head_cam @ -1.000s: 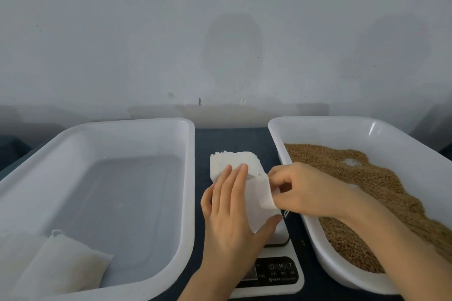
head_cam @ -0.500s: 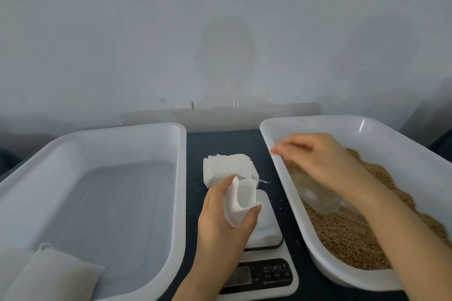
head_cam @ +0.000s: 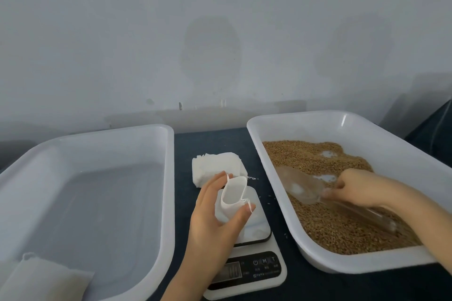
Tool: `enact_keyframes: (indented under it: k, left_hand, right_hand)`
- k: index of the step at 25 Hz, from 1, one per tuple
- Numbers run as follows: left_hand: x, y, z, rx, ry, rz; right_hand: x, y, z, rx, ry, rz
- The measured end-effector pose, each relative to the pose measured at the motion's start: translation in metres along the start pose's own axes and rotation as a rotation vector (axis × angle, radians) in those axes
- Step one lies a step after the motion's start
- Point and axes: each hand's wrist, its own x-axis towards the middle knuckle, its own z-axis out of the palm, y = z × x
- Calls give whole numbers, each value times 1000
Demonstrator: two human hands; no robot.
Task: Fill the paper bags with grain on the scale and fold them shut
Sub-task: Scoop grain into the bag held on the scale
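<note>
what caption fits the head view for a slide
Left hand holds an open paper bag over the scale; right hand grips a clear scoop in the grain tray.

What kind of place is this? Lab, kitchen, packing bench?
Probably a small hand-packing bench: digital scale, white tray of grain with a clear scoop in the right hand, stack of empty paper bags, one paper bag held open by the left hand.

The right hand (head_cam: pixel 354 188) no longer pinches the paper bag (head_cam: pixel 232 195). It is now in the tray by the table's right edge, gripping the clear scoop (head_cam: pixel 300 186) on the grain (head_cam: pixel 330 222). The left hand (head_cam: pixel 212 222) now holds the bag alone over the scale (head_cam: pixel 254 269), mouth spread open and facing up.
</note>
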Motion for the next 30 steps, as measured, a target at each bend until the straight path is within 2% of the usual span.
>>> enact_keyframes:
  k: [2, 6, 10, 13, 15, 21, 30]
  left_hand:
    - [0, 1, -1, -11, 9, -7]
    - [1, 1, -1, -15, 12, -4]
    - [2, -1, -1, -6, 10, 2]
    - [3, -3, -1, 0, 16, 6]
    - [3, -3, -2, 1, 18, 13]
    - [2, -1, -4, -1, 16, 32]
    - [3, -4, -4, -1, 15, 26]
  right_hand:
    - [0, -1, 2, 43, 30, 7]
    - [-4, 3, -1, 163, 225, 45]
    - [-6, 18, -4, 81, 341, 181]
    - [-8, 26, -2, -136, 268, 294]
    - [-9, 27, 0, -202, 201, 301]
    - [-16, 15, 3, -31, 73, 99]
    - [-22, 6, -1, 70, -51, 21]
